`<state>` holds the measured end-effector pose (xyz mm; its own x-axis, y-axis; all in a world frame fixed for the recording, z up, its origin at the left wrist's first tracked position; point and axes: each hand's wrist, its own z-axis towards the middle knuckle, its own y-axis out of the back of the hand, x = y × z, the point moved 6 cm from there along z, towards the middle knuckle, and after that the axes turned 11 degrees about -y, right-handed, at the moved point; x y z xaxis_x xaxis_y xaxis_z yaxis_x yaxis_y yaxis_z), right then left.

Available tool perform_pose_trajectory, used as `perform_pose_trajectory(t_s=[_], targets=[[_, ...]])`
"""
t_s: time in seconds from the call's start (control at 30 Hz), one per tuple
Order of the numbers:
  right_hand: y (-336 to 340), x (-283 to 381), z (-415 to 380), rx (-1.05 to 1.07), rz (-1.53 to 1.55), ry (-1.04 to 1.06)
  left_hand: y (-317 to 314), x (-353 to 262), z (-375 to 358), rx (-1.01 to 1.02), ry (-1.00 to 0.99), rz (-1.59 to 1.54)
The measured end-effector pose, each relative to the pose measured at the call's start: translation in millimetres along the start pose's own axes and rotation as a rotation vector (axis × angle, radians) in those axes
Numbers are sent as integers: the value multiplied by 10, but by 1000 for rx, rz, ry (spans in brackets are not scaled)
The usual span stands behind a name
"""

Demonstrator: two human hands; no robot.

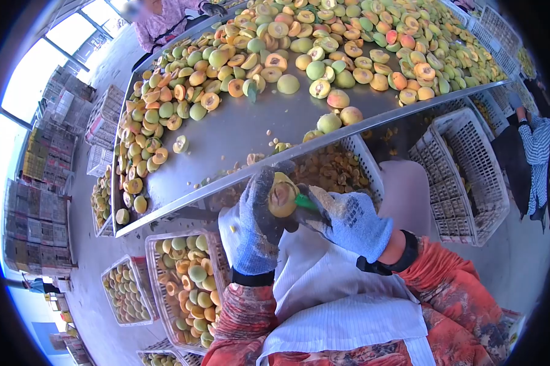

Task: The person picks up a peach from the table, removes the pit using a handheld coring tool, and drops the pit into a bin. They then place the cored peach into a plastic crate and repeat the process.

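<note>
Many fruits [276,62] on metal table [226,131], stacked crates [37,222] on floor [87,274]; left hand [251,226] holding cut fruit [282,198], right hand [355,215] green tool [307,202]

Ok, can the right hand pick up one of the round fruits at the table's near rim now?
Probably not: the right hand is gripping a green-handled tool at the cut fruit in the left hand. The way to the round fruits, just past the table rim, looks free.

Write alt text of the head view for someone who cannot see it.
A person's gloved left hand holds a cut fruit while the gloved right hand holds a green tool up to it. Beyond, a metal table bears many whole and halved fruits, and plastic crates, some filled with fruit, stand around.
</note>
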<state>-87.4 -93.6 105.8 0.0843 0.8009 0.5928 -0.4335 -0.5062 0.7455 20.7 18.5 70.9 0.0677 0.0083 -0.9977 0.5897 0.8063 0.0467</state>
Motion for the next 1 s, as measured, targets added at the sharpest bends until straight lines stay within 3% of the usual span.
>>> perform_pose_trajectory(t_s=[0.07,0.13,0.17,0.2,0.27,0.3,0.33,0.37,0.47,0.5,0.57,0.6,0.67,0.73,0.8,0.83,0.93,1.0], targets=[[1,61,-59,46,39,-20,-136,-384,-76,50,-441,346],[5,120,-114,120,195,-123,-225,-582,-145,-62,-446,519],[-44,98,-146,137,391,-176,-219,-552,-133,-116,-354,177],[-22,105,-134,139,388,-181,-227,-502,-119,-169,-258,-167],[-68,70,-93,406,831,-354,-220,-475,-134,-171,-200,-95],[-207,-57,-131,727,931,-597,-224,-512,-158,-155,-298,177],[-198,-123,-69,718,937,-600,-238,-549,-192,-133,-392,452],[-243,-186,-65,790,944,-668,-207,-247,-200,-167,43,-375],[-327,-140,-166,892,970,-777,-171,-210,-214,-260,9,-187],[-363,-34,-238,916,1143,-815,-192,-145,-209,-257,19,-186],[-460,18,-292,875,1313,-866,-181,-226,-120,-332,-388,-158],[-475,-20,-276,873,1307,-861,-169,-171,-65,-334,-394,-162],[-487,-135,-216,811,1286,-883,-133,154,43,-331,-80,-212],[-652,-266,-240,803,1127,-825,-132,280,78,-337,-144,-207],[-487,-306,-191,108,108,-284,-130,322,42,-354,-143,-204],[-476,-256,-195,304,-24,-411,-142,321,26,-352,-139,-205],[-461,-190,-233,302,-17,-348,-149,228,-30,-400,-78,-327],[-354,-131,-205,339,-71,-267,-203,185,-107,-217,254,-501]])
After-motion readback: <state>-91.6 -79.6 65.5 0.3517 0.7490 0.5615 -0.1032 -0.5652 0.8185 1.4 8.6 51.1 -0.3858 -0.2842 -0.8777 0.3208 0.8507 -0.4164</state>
